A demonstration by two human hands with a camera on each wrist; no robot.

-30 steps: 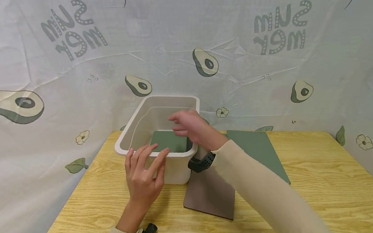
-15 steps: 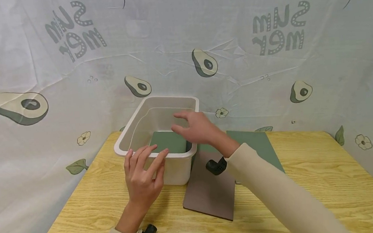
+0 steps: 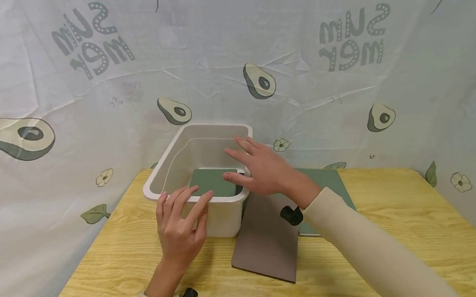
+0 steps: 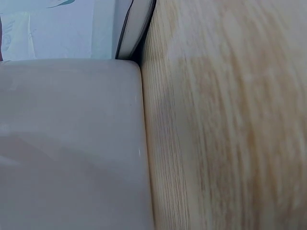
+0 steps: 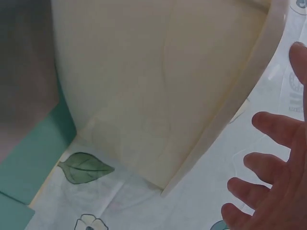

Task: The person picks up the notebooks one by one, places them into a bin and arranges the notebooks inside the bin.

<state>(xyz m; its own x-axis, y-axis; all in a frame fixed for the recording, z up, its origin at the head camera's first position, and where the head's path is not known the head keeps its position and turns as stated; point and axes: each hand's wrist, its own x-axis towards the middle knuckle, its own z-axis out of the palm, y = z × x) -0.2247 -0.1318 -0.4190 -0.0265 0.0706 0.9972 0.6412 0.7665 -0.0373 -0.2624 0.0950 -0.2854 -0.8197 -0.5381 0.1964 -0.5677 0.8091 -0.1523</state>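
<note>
A white plastic bin stands on the table, with a flat green notebook-like item lying inside it. My left hand rests its fingertips on the bin's near rim, fingers spread and slightly bent. Over the right rim hovers my right hand, its fingers spread and nothing held. In the right wrist view, those fingers are apart from the bin's outer wall. The left wrist view shows the bin's smooth side, but no fingers.
Right of the bin lies a brown flat cover, close against it. Another green flat item lies farther right, partly hidden by the right arm. The wooden table meets a patterned cloth backdrop behind.
My right hand has drawn back to the right from above the bin's inside, and its fingers have spread. The left hand stays at the near rim.
</note>
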